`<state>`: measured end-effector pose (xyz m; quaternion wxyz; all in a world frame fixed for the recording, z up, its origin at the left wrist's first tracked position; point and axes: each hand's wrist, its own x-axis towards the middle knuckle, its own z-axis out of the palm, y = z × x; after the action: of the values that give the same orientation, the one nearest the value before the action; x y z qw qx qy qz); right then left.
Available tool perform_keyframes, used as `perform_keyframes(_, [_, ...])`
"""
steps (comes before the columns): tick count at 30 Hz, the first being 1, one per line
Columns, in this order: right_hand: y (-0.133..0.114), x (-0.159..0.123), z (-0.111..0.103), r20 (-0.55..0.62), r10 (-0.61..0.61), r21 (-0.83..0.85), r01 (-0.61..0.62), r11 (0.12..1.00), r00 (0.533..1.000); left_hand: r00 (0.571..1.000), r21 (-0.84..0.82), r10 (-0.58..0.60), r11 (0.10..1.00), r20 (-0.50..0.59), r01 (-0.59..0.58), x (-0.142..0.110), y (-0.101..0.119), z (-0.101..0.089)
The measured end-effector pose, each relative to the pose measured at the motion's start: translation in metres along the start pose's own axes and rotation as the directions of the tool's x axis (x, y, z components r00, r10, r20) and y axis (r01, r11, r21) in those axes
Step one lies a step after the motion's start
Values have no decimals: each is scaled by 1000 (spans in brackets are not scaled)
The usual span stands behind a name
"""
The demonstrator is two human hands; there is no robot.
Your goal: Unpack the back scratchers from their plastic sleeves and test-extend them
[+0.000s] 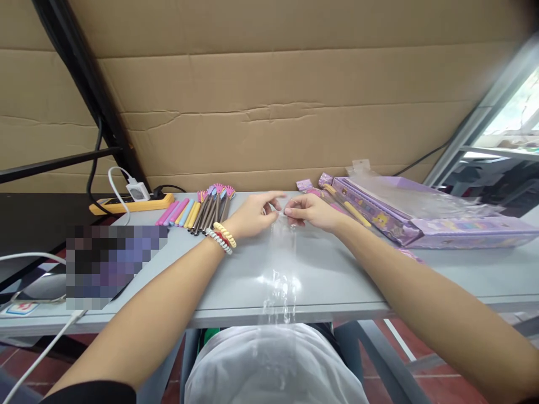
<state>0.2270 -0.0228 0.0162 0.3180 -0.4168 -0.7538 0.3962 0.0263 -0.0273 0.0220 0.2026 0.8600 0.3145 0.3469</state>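
as the right hand (310, 212) pinches, clear plastic (280, 283) overhangs the table edge (345, 314).

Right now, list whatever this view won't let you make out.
In the head view:
Left hand: its own fingers hide whether it grips the clear plastic sleeve.
Sleeve's lower end: transparent, lost against white fabric.
Purple box: interior obscured by transparent packaging; printed lettering too small.
Pixelated patch: its blocks mask whatever lies there.
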Motion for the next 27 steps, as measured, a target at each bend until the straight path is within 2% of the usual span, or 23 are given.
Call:
perform_keyframes(4, [9, -7, -1, -24, 4, -25, -5, 1000, 1000, 993, -91, -116, 989, -3, 115, 0, 0, 4])
perform_keyframes(7, [6, -9, 1, -30, 8, -40, -9, 999, 1000, 986, -13, -150, 988, 67, 151, 1, -1, 7])
perform_keyframes(10, [3, -8, 2, -26, 4, -55, -5, 998, 1000, 986, 94, -129, 988, 108, 119, 2, -2, 8])
perform_keyframes(16, [7, -6, 2, -69, 33, -26, -35, 999, 997, 988, 195, -138, 970, -63, 148, 3, -1, 6])
perform_keyframes(19, [6, -6, 2, -115, -13, -36, 9, 999, 993, 987, 142, -142, 978, -78, 152, 3, 0, 6])
perform_keyframes(23, [4, -7, 2, -189, -85, -95, 68, 993, 978, 988, -24, -150, 989, -41, 149, 1, 1, 8])
perform_keyframes(27, [4, -7, 2, -274, -133, -134, 99, 986, 953, 970, -182, -224, 954, 92, 238, -1, 0, 9])
